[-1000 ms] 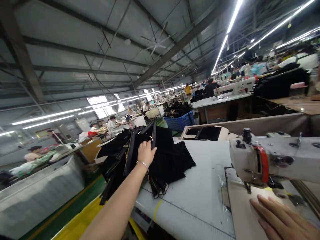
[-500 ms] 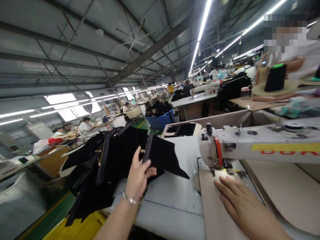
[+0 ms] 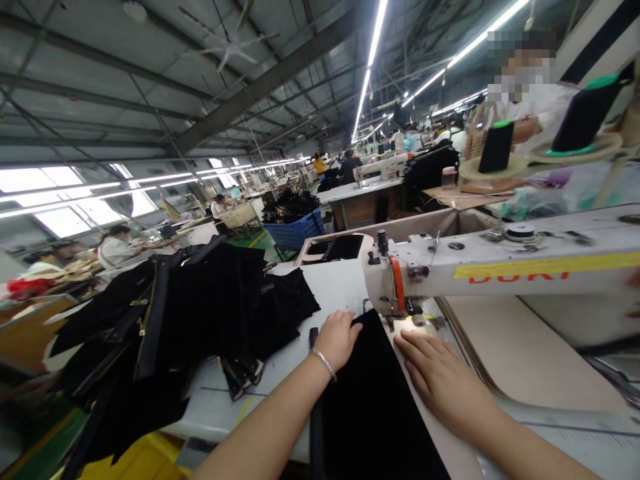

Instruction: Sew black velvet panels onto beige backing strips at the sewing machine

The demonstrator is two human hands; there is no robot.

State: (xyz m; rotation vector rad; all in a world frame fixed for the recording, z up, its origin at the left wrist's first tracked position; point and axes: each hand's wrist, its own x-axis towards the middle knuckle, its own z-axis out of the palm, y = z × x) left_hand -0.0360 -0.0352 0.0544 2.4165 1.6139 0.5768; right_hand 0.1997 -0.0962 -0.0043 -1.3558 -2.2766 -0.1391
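My left hand, a bracelet at its wrist, is closed at the far end of a black fabric piece, its fingertips partly hidden. A dark strip runs along the left edge of that piece. It lies partly over a beige panel at the sewing machine. My right hand rests flat, fingers stretched out, on the beige panel just in front of the presser foot and needle area. A small light at the needle brightens the spot by its fingertips.
A heap of black pieces with zippers covers the left of the white table. More beige panels lie beneath the machine arm. Behind stand a blue crate, thread cones and a co-worker.
My left hand has brought a black fabric piece from the heap rightward and toward me, beside the needle. My right hand stays flat on the beige panel. The view has turned right.
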